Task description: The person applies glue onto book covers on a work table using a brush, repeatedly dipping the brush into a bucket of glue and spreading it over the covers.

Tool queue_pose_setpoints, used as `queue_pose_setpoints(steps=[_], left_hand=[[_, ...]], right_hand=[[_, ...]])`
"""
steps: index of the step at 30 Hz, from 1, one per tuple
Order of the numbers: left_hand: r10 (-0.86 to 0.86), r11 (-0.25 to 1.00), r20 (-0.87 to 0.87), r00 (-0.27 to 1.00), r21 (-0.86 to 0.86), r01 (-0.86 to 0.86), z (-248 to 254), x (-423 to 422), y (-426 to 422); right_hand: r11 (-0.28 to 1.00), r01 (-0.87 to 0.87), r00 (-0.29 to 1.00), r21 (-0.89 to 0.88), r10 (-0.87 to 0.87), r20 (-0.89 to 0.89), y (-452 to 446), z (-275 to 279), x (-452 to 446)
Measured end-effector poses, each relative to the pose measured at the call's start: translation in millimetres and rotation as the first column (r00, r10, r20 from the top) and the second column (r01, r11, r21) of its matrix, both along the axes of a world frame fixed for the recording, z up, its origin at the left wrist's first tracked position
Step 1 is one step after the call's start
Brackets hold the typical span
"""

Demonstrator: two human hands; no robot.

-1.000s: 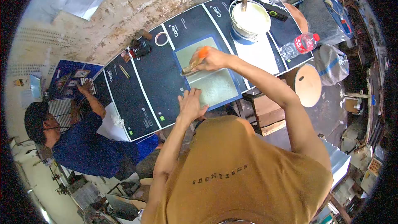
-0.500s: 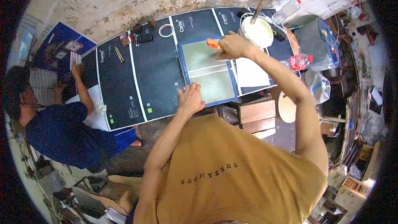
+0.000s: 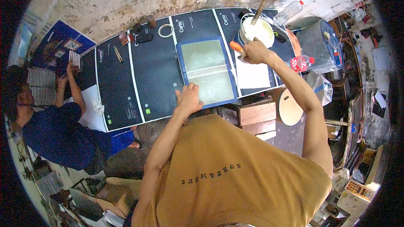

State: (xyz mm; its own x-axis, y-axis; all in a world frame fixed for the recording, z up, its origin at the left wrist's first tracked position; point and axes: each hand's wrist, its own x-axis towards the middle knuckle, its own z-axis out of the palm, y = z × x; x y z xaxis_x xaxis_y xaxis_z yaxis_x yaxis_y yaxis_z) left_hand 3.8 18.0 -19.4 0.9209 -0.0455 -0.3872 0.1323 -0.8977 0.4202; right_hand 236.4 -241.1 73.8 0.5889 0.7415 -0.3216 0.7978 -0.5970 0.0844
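Observation:
My right hand (image 3: pixel 255 53) grips a tool by its orange handle (image 3: pixel 236 46), beside the front of a bucket (image 3: pixel 242 38) of white paste. The tool's working end is mostly hidden by the hand. A wooden stick (image 3: pixel 265 1) stands tilted in the paste (image 3: pixel 261 31). My left hand (image 3: pixel 188 100), fingers apart, rests at the lower left corner of a blue-bordered sheet (image 3: pixel 182 61). On that sheet lie two grey-green panels (image 3: pixel 204 54) with a pale strip (image 3: pixel 206 72) between them; the surface looks shiny. Right of it lies white paper (image 3: pixel 252 75), below my right hand.
Black boards marked Carta (image 3: pixel 153 67) cover the table. A tape roll (image 3: pixel 166 30) and thin sticks (image 3: pixel 118 54) lie toward the back. Plastic bottles (image 3: pixel 302 63) stand right, near a large drum (image 3: pixel 317 42). A co-worker in dark blue (image 3: pixel 57 136) handles striped pieces at left.
My right hand has moved right with the orange-handled tool, from over the upper panel to the bucket's front. My left hand stays at the sheet's lower left corner.

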Motion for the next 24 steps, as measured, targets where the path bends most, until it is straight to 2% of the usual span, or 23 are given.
queue_pose_setpoints(steps=[2, 3, 4, 5, 7, 9, 10, 12, 13, 14, 15, 17, 18, 19, 20, 21, 23, 24], left_hand=[[0.187, 0.968, -0.013, 0.982, -0.167, -0.186, -2.4, 12.2, 15.9], [0.317, 0.924, 0.095, 0.944, -0.254, -0.285, -12.8, 24.4, 25.8], [0.446, 0.863, 0.182, 0.876, -0.348, -0.367, -30.2, 41.1, 36.9], [0.57, 0.785, 0.249, 0.783, -0.446, -0.429, -41.3, 54.8, 41.1], [0.566, 0.815, 0.237, 0.789, -0.307, -0.492, -45.6, 73.2, 38.8], [0.581, 0.812, 0.216, 0.785, -0.224, -0.539, -52.4, 80.6, 39.8], [0.589, 0.806, 0.199, 0.783, -0.21, -0.553, -60.0, 83.1, 43.4], [0.604, 0.795, 0.163, 0.78, -0.202, -0.573, -61.9, 86.0, 48.3], [0.618, 0.782, 0.14, 0.774, -0.212, -0.586, -54.5, 85.1, 48.6], [0.607, 0.773, 0.056, 0.793, -0.272, -0.572, -46.7, 86.9, 50.8], [0.606, 0.774, 0.062, 0.793, -0.274, -0.571, -46.4, 88.0, 48.5], [0.621, 0.765, 0.079, 0.78, -0.277, -0.581, -46.1, 85.6, 51.4], [0.613, 0.776, 0.078, 0.786, -0.244, -0.582, -40.7, 84.9, 50.7], [0.6, 0.791, 0.13, 0.789, -0.239, -0.563, -48.2, 86.5, 54.5], [0.59, 0.803, 0.177, 0.787, -0.233, -0.549, -63.9, 87.5, 57.8], [0.58, 0.813, 0.22, 0.785, -0.225, -0.537, -74.2, 87.2, 60.9], [0.615, 0.767, 0.088, 0.784, -0.297, -0.568, -71.0, 85.6, 63.6], [0.619, 0.748, 0.021, 0.785, -0.322, -0.581, -60.9, 84.5, 62.8]], right_hand=[[0.951, 0.155, 0.988, 0.269, -0.149, -0.044, -4.7, 9.9, -3.1], [0.89, 0.231, 0.973, 0.393, -0.215, -0.085, -8.2, 12.2, -8.2], [0.737, 0.397, 0.915, 0.547, -0.362, -0.175, -0.7, 9.7, -19.7], [0.585, 0.39, 0.905, 0.711, -0.386, -0.179, 8.3, 7.9, -33.3], [0.232, 0.48, 0.828, 0.846, -0.439, -0.349, 35.2, -4.4, -55.3], [0.134, 0.415, 0.827, 0.9, -0.467, -0.312, 56.5, -39.8, -63.1], [0.079, 0.442, 0.819, 0.894, -0.443, -0.365, 69.3, -49.5, -72.0], [0.018, 0.522, 0.778, 0.853, -0.42, -0.468, 93.7, -67.7, -86.9], [0.065, 0.581, 0.745, 0.811, -0.443, -0.499, 101.7, -64.0, -97.7], [0.135, 0.594, 0.739, 0.793, -0.48, -0.472, 104.2, -81.0, -99.2], [0.207, 0.602, 0.739, 0.771, -0.51, -0.441, 103.6, -96.3, -96.3], [0.113, 0.743, 0.59, 0.659, -0.574, -0.567, 76.0, -95.4, -96.1], [0.103, 0.641, 0.678, 0.761, -0.541, -0.498, 49.0, -126.8, -85.7], [0.138, 0.701, 0.611, 0.7, -0.622, -0.49, 30.9, -105.5, -86.9], [0.116, 0.61, 0.655, 0.784, -0.63, -0.416, 8.6, -108.6, -82.9], [0.141, 0.64, 0.638, 0.755, -0.645, -0.42, 0.3, -72.9, -89.3], [-0.105, 0.443, 0.71, 0.89, -0.565, -0.42, 14.0, -62.3, -101.0], [-0.178, 0.457, 0.732, 0.871, -0.481, -0.482, 35.4, -63.2, -113.0]])
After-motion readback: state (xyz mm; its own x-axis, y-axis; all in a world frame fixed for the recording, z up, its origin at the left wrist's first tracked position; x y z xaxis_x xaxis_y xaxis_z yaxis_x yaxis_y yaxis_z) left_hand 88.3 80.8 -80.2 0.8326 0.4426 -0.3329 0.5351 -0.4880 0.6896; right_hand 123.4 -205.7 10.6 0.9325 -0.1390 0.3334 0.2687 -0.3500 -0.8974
